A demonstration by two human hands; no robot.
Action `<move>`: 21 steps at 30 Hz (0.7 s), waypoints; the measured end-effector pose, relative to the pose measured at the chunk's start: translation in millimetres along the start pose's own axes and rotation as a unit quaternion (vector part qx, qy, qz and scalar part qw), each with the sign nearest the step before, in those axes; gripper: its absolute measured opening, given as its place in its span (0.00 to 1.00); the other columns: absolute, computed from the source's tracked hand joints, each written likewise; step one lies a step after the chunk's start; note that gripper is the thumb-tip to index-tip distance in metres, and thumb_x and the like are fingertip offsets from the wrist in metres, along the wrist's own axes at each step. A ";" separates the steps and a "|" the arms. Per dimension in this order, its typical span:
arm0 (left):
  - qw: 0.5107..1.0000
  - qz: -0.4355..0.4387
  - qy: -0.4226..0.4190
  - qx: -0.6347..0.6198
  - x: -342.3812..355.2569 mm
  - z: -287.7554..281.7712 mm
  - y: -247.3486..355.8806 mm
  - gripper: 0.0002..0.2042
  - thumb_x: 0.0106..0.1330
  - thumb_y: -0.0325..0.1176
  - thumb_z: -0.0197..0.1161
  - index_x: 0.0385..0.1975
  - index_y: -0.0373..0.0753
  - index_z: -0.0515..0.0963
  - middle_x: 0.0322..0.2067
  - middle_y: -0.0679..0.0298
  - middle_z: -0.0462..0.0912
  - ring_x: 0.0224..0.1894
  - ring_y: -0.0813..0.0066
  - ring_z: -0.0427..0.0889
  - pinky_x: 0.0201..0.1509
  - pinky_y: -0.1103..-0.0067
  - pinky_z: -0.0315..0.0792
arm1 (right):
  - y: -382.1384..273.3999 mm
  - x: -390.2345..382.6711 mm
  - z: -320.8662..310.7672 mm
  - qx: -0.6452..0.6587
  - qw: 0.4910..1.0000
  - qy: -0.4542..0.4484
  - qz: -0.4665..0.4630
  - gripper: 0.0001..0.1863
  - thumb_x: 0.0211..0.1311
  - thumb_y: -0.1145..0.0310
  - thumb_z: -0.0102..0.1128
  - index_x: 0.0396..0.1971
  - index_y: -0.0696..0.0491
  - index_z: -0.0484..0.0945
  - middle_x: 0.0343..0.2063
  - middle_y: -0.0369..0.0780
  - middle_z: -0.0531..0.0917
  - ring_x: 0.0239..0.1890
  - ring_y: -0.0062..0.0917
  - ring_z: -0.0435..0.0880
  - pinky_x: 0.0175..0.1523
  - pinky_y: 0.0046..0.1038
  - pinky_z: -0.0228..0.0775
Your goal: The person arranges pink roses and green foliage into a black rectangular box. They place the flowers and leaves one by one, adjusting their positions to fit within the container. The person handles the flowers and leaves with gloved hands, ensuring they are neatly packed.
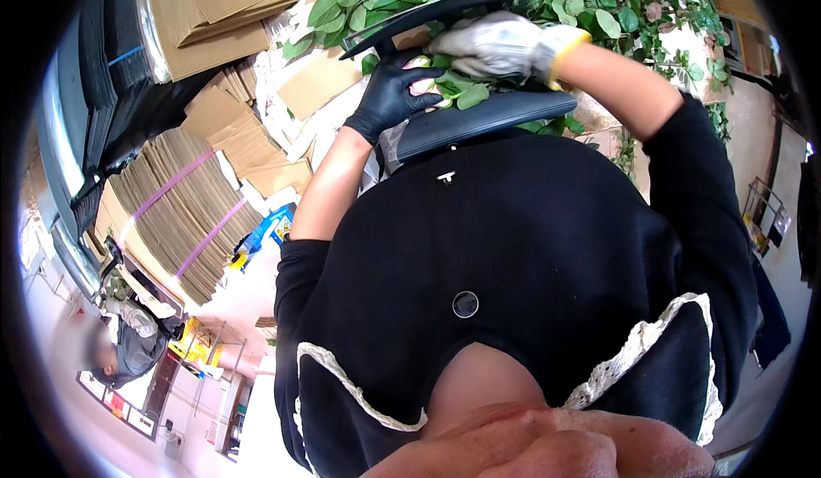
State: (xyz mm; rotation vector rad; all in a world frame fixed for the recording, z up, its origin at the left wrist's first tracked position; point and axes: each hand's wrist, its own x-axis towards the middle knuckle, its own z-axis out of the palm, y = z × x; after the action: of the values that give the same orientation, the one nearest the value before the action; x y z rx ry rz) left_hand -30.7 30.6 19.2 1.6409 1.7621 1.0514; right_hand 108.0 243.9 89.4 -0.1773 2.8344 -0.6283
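Observation:
My left hand (386, 95), in a black glove, curls its fingers and thumb round a pale pink flower (422, 86) with greenish outer petals. Green leaves (466, 93) stick out beside it. My right hand (500, 46), in a whitish glove with a yellow cuff, lies over the leaves just to the right; its fingertips are blurred and partly hidden. Both hands work between two black panels: a near padded one (487, 120) close to my body and a curved far one (462, 6). The flower's stem is out of sight.
Leafy green stems (611, 8) heap up beyond the panels. Cardboard sheets (227, 8) and a strapped cardboard stack (175, 204) stand at my left, near dark stacked sheets (81, 85). A blue and yellow package (265, 234) lies by the stack. Another person (137, 341) is at the lower left.

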 end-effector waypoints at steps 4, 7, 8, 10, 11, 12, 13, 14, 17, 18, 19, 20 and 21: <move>0.998 0.014 0.062 0.020 -6.0 14.8 1.0 0.15 0.47 0.34 0.74 0.36 0.41 0.85 0.51 0.52 0.79 0.51 0.52 0.77 0.55 0.64 0.71 | 26.4 -79.0 -24.9 -0.061 0.977 0.049 0.199 0.20 0.64 0.54 0.54 0.52 0.46 0.75 0.41 0.49 0.82 0.41 0.42 0.84 0.44 0.40 0.77; 0.998 -0.013 0.055 0.002 -6.4 14.5 7.6 0.21 0.51 0.32 0.72 0.47 0.36 0.79 0.53 0.53 0.78 0.54 0.52 0.76 0.58 0.66 0.68 | 13.3 -92.2 -46.8 -0.064 0.954 -0.065 0.286 0.18 0.62 0.52 0.56 0.40 0.52 0.77 0.30 0.51 0.83 0.35 0.47 0.83 0.40 0.45 0.74; 0.997 -0.050 0.056 0.006 -9.1 15.2 8.4 0.24 0.51 0.32 0.72 0.50 0.36 0.77 0.52 0.52 0.78 0.54 0.53 0.76 0.57 0.66 0.69 | 2.9 -88.3 -57.8 -0.064 0.955 -0.074 0.280 0.17 0.61 0.53 0.57 0.37 0.53 0.77 0.28 0.50 0.83 0.34 0.46 0.83 0.39 0.45 0.75; 0.995 -0.097 0.021 -0.005 -2.7 9.1 14.9 0.29 0.51 0.34 0.73 0.55 0.36 0.73 0.48 0.51 0.79 0.51 0.54 0.77 0.54 0.67 0.71 | 5.7 -94.0 -43.9 -0.049 0.966 0.037 0.252 0.16 0.60 0.56 0.60 0.34 0.54 0.76 0.26 0.49 0.82 0.32 0.45 0.83 0.37 0.44 0.75; 0.997 -0.075 0.022 0.007 0.3 8.2 12.6 0.29 0.51 0.34 0.72 0.55 0.36 0.73 0.48 0.51 0.79 0.51 0.54 0.77 0.54 0.67 0.71 | 14.1 -99.0 -22.9 -0.046 0.959 0.034 0.276 0.16 0.60 0.57 0.60 0.38 0.54 0.76 0.30 0.50 0.82 0.34 0.46 0.83 0.40 0.43 0.76; 0.998 -0.054 0.025 0.019 1.5 10.2 6.9 0.29 0.51 0.34 0.72 0.55 0.36 0.73 0.48 0.51 0.79 0.51 0.54 0.77 0.55 0.67 0.71 | 24.9 -105.5 5.5 -0.021 0.956 0.080 0.283 0.16 0.62 0.56 0.59 0.39 0.54 0.76 0.33 0.50 0.82 0.36 0.46 0.83 0.43 0.43 0.75; 0.998 -0.038 0.032 0.033 -0.2 12.2 1.8 0.28 0.52 0.34 0.72 0.55 0.36 0.74 0.48 0.51 0.79 0.50 0.54 0.78 0.55 0.66 0.71 | 37.5 -110.0 25.9 0.006 0.951 0.123 0.282 0.17 0.63 0.55 0.58 0.40 0.53 0.77 0.35 0.50 0.82 0.38 0.47 0.82 0.46 0.43 0.74; 0.998 -0.039 0.019 0.049 -2.2 11.5 -2.9 0.29 0.51 0.34 0.72 0.55 0.36 0.73 0.48 0.51 0.79 0.50 0.52 0.78 0.56 0.65 0.70 | 47.4 -109.5 25.1 0.065 0.954 0.106 0.272 0.20 0.60 0.59 0.62 0.48 0.52 0.74 0.41 0.50 0.81 0.40 0.46 0.82 0.46 0.39 0.75; 0.997 -0.016 0.010 0.069 -4.0 15.8 -19.6 0.32 0.49 0.36 0.73 0.57 0.39 0.72 0.51 0.54 0.78 0.51 0.53 0.76 0.58 0.65 0.68 | 88.4 -105.4 -1.8 -0.154 0.953 0.208 0.155 0.15 0.63 0.61 0.60 0.46 0.52 0.77 0.36 0.45 0.83 0.38 0.36 0.84 0.45 0.34 0.75; 0.993 0.025 0.058 0.097 -2.6 14.6 -11.9 0.32 0.48 0.37 0.73 0.56 0.39 0.73 0.51 0.54 0.77 0.51 0.54 0.76 0.58 0.64 0.68 | 89.9 -99.0 -25.0 -0.128 0.934 0.273 0.190 0.14 0.64 0.61 0.59 0.45 0.52 0.78 0.35 0.44 0.84 0.37 0.33 0.84 0.44 0.32 0.75; 0.994 0.009 0.064 0.092 -7.1 16.0 -8.9 0.30 0.49 0.35 0.72 0.56 0.39 0.73 0.51 0.53 0.77 0.51 0.53 0.76 0.57 0.64 0.69 | 63.6 -75.5 -79.5 0.139 0.848 0.347 0.376 0.13 0.65 0.60 0.58 0.45 0.51 0.80 0.35 0.43 0.84 0.36 0.30 0.84 0.44 0.30 0.74; 0.994 0.003 0.065 0.085 -6.2 16.3 -5.8 0.29 0.49 0.34 0.72 0.55 0.38 0.74 0.50 0.52 0.77 0.51 0.52 0.77 0.57 0.65 0.70 | 68.7 -61.1 -92.4 0.093 0.874 0.306 0.367 0.13 0.66 0.60 0.58 0.45 0.51 0.81 0.35 0.42 0.85 0.35 0.29 0.83 0.43 0.27 0.74; 0.995 -0.003 0.064 0.076 -4.4 16.5 -3.7 0.28 0.50 0.33 0.71 0.54 0.38 0.74 0.49 0.51 0.77 0.51 0.51 0.77 0.56 0.65 0.70 | 73.2 -47.1 -103.4 0.047 0.895 0.262 0.358 0.13 0.66 0.61 0.57 0.45 0.50 0.82 0.36 0.41 0.85 0.35 0.27 0.83 0.43 0.25 0.74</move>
State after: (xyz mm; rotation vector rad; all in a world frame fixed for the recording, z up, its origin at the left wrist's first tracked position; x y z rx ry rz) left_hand -19.0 29.6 6.1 1.6899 1.9730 1.0628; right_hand 122.6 359.2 158.5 1.1659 2.9866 -0.6972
